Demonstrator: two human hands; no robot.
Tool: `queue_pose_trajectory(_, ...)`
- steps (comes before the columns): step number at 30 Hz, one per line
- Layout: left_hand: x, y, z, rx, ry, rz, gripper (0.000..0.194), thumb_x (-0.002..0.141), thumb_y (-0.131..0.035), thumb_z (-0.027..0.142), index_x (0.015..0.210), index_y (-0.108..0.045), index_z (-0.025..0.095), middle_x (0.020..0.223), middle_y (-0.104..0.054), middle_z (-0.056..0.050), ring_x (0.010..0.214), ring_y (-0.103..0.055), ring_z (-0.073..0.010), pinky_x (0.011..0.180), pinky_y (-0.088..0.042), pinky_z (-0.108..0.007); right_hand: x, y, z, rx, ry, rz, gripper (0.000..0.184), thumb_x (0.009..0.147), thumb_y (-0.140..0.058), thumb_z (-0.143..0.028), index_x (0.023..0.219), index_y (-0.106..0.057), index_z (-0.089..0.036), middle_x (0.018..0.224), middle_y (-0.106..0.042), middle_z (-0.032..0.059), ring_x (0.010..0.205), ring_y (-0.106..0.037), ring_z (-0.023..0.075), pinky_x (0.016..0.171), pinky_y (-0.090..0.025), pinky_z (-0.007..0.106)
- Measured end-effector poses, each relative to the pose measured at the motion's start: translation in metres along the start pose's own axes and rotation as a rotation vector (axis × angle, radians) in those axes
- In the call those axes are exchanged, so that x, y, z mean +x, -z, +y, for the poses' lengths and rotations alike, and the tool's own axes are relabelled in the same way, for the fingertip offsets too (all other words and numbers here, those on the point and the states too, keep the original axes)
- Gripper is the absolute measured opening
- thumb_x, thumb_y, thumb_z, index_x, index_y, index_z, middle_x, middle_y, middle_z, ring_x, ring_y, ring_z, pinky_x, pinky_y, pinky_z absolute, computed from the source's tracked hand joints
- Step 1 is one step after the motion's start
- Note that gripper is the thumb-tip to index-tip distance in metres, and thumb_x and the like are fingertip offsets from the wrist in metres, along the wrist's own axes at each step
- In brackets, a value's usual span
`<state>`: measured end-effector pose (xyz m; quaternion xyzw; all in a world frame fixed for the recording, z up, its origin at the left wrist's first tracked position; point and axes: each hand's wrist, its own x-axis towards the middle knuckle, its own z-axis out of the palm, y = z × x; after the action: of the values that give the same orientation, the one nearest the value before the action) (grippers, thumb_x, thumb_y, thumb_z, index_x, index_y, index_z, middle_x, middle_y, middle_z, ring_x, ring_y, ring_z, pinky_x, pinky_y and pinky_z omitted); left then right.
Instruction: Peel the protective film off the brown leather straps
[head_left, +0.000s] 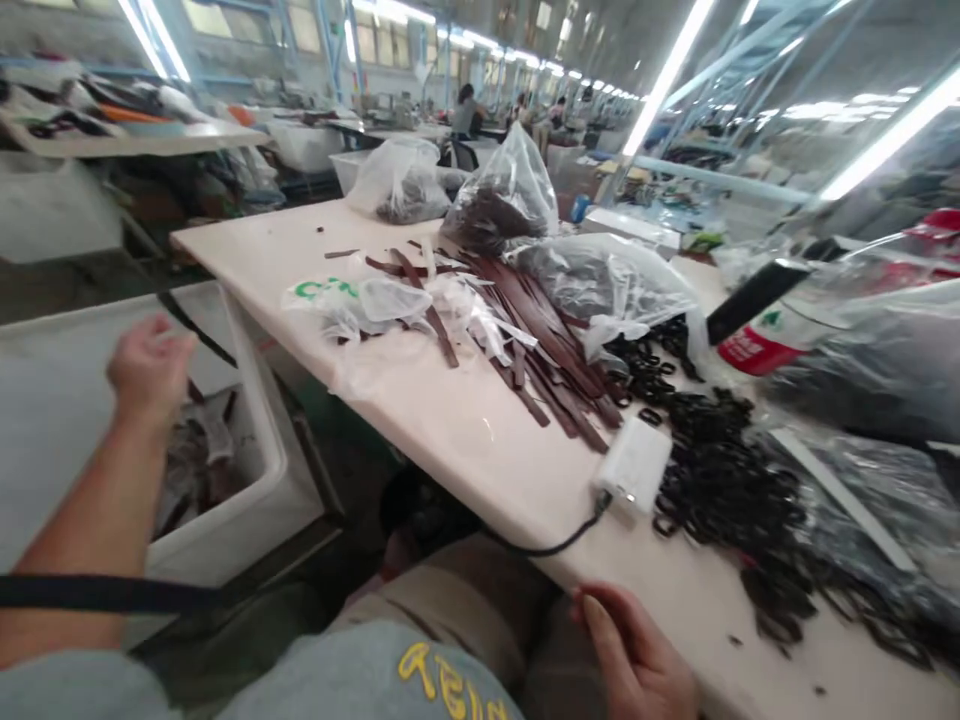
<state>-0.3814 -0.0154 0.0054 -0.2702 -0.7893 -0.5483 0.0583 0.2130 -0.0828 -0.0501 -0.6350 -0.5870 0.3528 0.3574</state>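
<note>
Hovering above a white bin (247, 530) at the person's ten o'clock, the left hand (150, 370) curls loosely beside a dark strip (198, 331); through the blur I can't tell whether it's gripped. At two o'clock, the right hand (649, 672) half-closes by the table (420, 425), its grasp hidden. Brown strips (546, 335) lie at one o'clock.

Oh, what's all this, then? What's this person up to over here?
Someone sits at a cluttered table. Their left hand is over a white bin with scraps in it, next to a dark strip; blur hides whether they hold it. The right hand is at the table's near edge, with nothing visible in it. Brown strips lie in a loose pile on the table, near a heap of black loops.
</note>
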Motion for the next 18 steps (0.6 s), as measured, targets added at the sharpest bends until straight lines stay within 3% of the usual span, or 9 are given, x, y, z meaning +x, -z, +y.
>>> queue_pose_trajectory(2, -0.036, -0.036, 0.006, 0.013, -0.154, -0.207, 0.055, 0.085, -0.058, 0.05, 0.129, -0.059, 0.017, 0.122, -0.066, -0.012, 0.11, -0.062, -0.0347, 0.097, -0.047, -0.052, -0.001, -0.003, -0.006, 0.01, 0.013, 0.056, 0.04, 0.084, -0.062, -0.061, 0.091, -0.072, -0.022, 0.082, -0.077, 0.0038, 0.072, -0.072, 0.0215, 0.073, -0.06, 0.026)
queue_pose_trajectory(5, -0.104, -0.082, 0.033, -0.019, -0.389, -0.441, 0.06, 0.082, -0.061, 0.058, 0.126, -0.062, 0.018, 0.135, -0.061, -0.011, 0.122, -0.058, -0.0315, 0.105, -0.045, -0.045, -0.004, 0.0, -0.004, -0.05, 0.053, 0.086, 0.038, 0.084, -0.063, -0.06, 0.092, -0.072, -0.023, 0.087, -0.077, 0.0034, 0.076, -0.073, 0.0217, 0.075, -0.059, 0.025)
queue_pose_trajectory(7, -0.148, -0.102, 0.054, 0.012, -0.71, -0.676, 0.065, 0.09, -0.048, 0.061, 0.137, -0.054, 0.016, 0.146, -0.052, -0.015, 0.135, -0.047, -0.0307, 0.113, -0.036, -0.048, -0.006, 0.005, 0.001, -0.082, 0.101, 0.051, 0.035, 0.086, -0.062, -0.056, 0.094, -0.073, -0.024, 0.088, -0.077, 0.0034, 0.078, -0.073, 0.0216, 0.074, -0.058, 0.025)
queue_pose_trajectory(9, -0.185, -0.112, 0.073, 0.053, -0.925, -0.814, 0.069, 0.093, -0.041, 0.063, 0.143, -0.048, 0.017, 0.149, -0.048, -0.016, 0.14, -0.041, -0.0306, 0.117, -0.028, -0.049, -0.009, 0.01, 0.004, -0.08, 0.119, 0.039, 0.031, 0.088, -0.061, -0.052, 0.094, -0.072, -0.024, 0.086, -0.076, 0.0028, 0.075, -0.073, 0.0206, 0.072, -0.057, 0.024)
queue_pose_trajectory(12, -0.219, -0.113, 0.087, 0.098, -1.081, -0.913, 0.073, 0.093, -0.038, 0.065, 0.146, -0.045, 0.016, 0.148, -0.049, -0.017, 0.141, -0.04, -0.0313, 0.118, -0.023, -0.049, -0.017, 0.016, 0.002, -0.051, 0.091, 0.11, 0.026, 0.09, -0.061, -0.047, 0.093, -0.071, -0.024, 0.08, -0.074, 0.0013, 0.07, -0.071, 0.0192, 0.068, -0.056, 0.025)
queue_pose_trajectory(18, -0.231, -0.123, 0.076, 0.111, -1.259, -0.978, 0.065, 0.092, -0.04, 0.065, 0.139, -0.056, 0.022, 0.139, -0.059, -0.014, 0.135, -0.047, -0.0342, 0.116, -0.023, -0.054, -0.02, 0.03, -0.006, -0.049, 0.151, 0.183, 0.021, 0.096, -0.055, -0.037, 0.088, -0.068, -0.022, 0.07, -0.068, -0.0007, 0.064, -0.066, 0.0159, 0.062, -0.052, 0.024)
